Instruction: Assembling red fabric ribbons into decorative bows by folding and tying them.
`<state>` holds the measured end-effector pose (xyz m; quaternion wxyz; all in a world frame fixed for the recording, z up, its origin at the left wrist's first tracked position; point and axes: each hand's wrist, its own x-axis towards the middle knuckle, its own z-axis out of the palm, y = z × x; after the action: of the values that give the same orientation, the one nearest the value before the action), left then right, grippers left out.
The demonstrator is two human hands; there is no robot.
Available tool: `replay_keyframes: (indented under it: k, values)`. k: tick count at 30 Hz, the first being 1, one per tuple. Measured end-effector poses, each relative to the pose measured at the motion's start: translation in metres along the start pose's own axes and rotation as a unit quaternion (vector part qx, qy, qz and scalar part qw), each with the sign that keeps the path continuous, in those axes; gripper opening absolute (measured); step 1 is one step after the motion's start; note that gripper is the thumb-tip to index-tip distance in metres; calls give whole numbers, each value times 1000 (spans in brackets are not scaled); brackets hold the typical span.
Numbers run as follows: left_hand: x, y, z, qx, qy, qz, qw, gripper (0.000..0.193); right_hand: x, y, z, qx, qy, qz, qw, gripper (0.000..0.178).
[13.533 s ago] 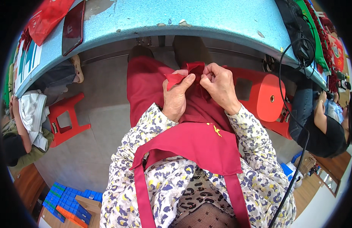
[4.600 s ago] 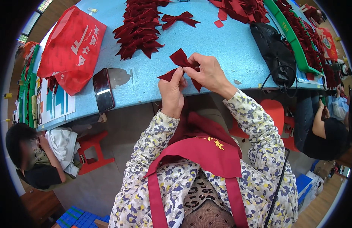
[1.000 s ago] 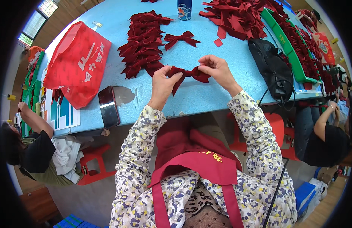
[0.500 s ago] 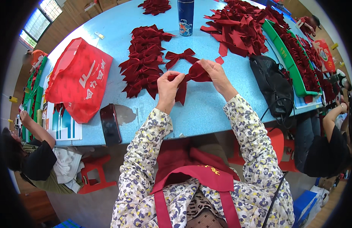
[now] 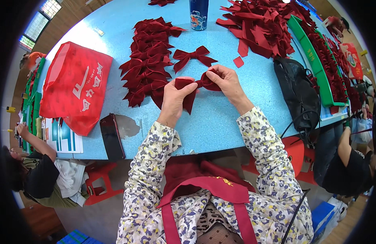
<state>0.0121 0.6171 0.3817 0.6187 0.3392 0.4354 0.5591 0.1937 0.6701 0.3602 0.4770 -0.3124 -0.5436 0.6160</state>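
A dark red velvet bow (image 5: pixel 209 82) is stretched between my two hands above the blue table (image 5: pixel 220 130). My left hand (image 5: pixel 176 97) pinches the bow's left loop between thumb and fingers. On the other side, my right hand (image 5: pixel 228 84) grips the right loop, thumb in front. One tail of the bow hangs down beside my left fingers. Just beyond my hands lies a single finished-looking bow (image 5: pixel 193 57). To the left of it, several matching bows (image 5: pixel 149 61) overlap in a long row.
A big heap of red bows and ribbon pieces (image 5: pixel 259 30) lies at the far right, next to a green tray (image 5: pixel 314 61). Around the table are a blue cylinder (image 5: pixel 199 14), a red bag (image 5: pixel 78 87), a black phone case (image 5: pixel 112 136) and a black pouch (image 5: pixel 297 93). People sit at both sides.
Both hands still hold the bow, and the right hand has shifted slightly left. My view has tilted a little, so the things on the table appear displaced.
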Motion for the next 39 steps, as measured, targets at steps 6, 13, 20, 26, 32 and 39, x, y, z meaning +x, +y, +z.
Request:
replay_keyframes:
  k: [6, 13, 20, 26, 32, 39]
  values:
    - [-1, -2, -6, 48, -20, 12, 999, 24, -1, -5, 4, 2, -39, 46, 998, 14]
    - [-5, -7, 2, 28, 11, 73, 997, 31, -6, -6, 5, -57, -45, 12, 997, 13]
    - [2, -16, -17, 123, 30, 72, 989, 35, 1, 5, 19, -244, -10, -160, 956, 12]
    - [-2, -16, -17, 67, 27, 21, 997, 34, 2, 9, 11, 30, 70, -6, 997, 14]
    - [1, -19, -11, 41, 19, 56, 997, 34, -6, -4, 10, -97, -42, 72, 992, 20]
    - [2, -19, -10, 83, 26, 76, 993, 32, -3, -4, 7, -156, -68, 81, 982, 18]
